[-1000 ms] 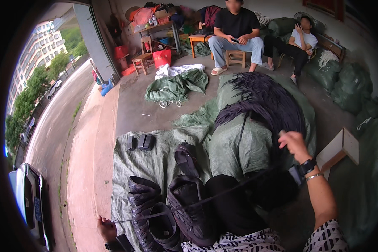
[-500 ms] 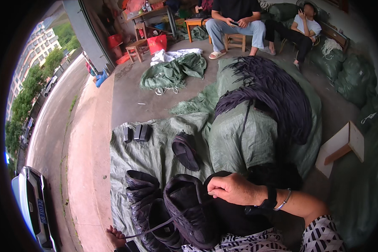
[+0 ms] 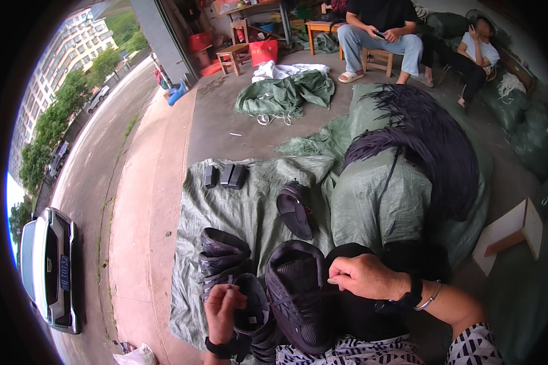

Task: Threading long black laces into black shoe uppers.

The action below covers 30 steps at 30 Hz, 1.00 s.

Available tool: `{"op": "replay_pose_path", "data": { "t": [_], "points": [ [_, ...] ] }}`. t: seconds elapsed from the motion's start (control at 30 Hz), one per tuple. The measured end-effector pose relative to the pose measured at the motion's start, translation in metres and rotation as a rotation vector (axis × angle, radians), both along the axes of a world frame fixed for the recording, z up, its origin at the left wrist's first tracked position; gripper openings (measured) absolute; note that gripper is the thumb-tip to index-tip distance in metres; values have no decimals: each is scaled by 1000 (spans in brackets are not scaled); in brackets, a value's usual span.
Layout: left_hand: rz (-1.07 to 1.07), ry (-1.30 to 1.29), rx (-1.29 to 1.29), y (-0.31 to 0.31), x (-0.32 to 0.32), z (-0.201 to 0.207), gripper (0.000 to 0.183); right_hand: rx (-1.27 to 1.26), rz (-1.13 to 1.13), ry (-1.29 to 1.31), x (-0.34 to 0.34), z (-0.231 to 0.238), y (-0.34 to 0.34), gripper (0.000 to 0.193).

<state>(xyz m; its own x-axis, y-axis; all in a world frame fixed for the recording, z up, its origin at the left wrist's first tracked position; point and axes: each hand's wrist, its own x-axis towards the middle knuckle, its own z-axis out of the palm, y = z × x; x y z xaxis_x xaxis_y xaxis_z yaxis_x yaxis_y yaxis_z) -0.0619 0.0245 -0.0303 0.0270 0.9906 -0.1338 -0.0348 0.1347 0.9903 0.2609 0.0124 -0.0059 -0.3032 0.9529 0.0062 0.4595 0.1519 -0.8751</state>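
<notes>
A black sneaker point(image 3: 295, 298) stands toe toward me in front of my lap, with a thin dark shoelace point(image 3: 280, 300) running across it between my hands. My left hand point(image 3: 222, 307) pinches the lace to the left of the sneaker, above other dark shoes; a short bit pokes up past the fingers. Closed in a pinch at the sneaker's right side, my right hand point(image 3: 362, 277) appears to hold the lace's other side; its fingertips partly hide it. More black shoes point(image 3: 224, 252) are stacked on the left, and a single black shoe point(image 3: 295, 210) lies beyond.
Green woven sheeting point(image 3: 256, 182) lies under the shoes, with small dark blocks point(image 3: 232, 176) on it. A bundle of dark laces point(image 3: 420, 146) drapes over a green sack point(image 3: 377, 194) at right. A wooden board piece point(image 3: 511, 234) stands farther right. Two people sit at the back.
My left hand has come up and right from the lower left, toward the sneaker, and the lace span has shortened. The right hand stays beside the sneaker. The whole view has shifted.
</notes>
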Motion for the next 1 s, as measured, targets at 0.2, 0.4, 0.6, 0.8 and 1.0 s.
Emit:
{"op": "replay_pose_path", "data": {
  "t": [0.2, 0.4, 0.6, 0.8, 1.0],
  "points": [
    [-179, 103, 74, -22, 39, 29, 11, 45, 50, -17, -8, 6, 4, 15],
    [-260, 328, 123, -21, 43, 22, 11, 371, 38, -98, -8, 1, -2, 12],
    [-219, 271, 106, -21, 46, 12, 14, 496, 88, -168, -9, 5, -3, 15],
    [-152, 215, 56, -26, 50, 7, 18, 358, 44, -155, -11, 3, -4, 15],
    [-183, 610, 338, -17, 58, 31, 17, 296, 103, -91, -10, 6, -3, 11]
  ]
}}
